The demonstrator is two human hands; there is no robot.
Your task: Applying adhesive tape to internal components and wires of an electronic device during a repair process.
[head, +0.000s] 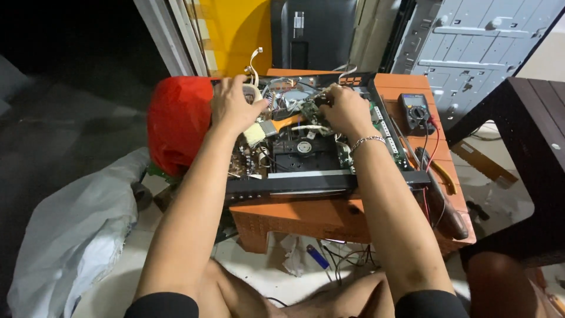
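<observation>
We have an opened disc player (306,147) with its cover off, lying flat on a low orange table (294,221), front panel toward us, so that its circuit boards and the black disc drive at the middle are reachable from above. Our left hand (234,106) rests over the far left part of the chassis, fingers curled down among the white wires; whether it grips anything we cannot tell. Just under it lies a small brush with an orange handle (276,125), bristles to the left, placed inside the case where it stays close at need. Our right hand (344,109), with a silver bracelet (368,141) on the wrist, is closed narrowly over a small part near the far middle of the board, fingertips pinched together; the part itself is hidden.

To the right on the table sits a black multimeter (416,111), its red and black leads trailing toward us along the table's edge. A red bag (176,123) bulges at the left, touching the player. A blue lighter (316,257) lies on the floor below.
</observation>
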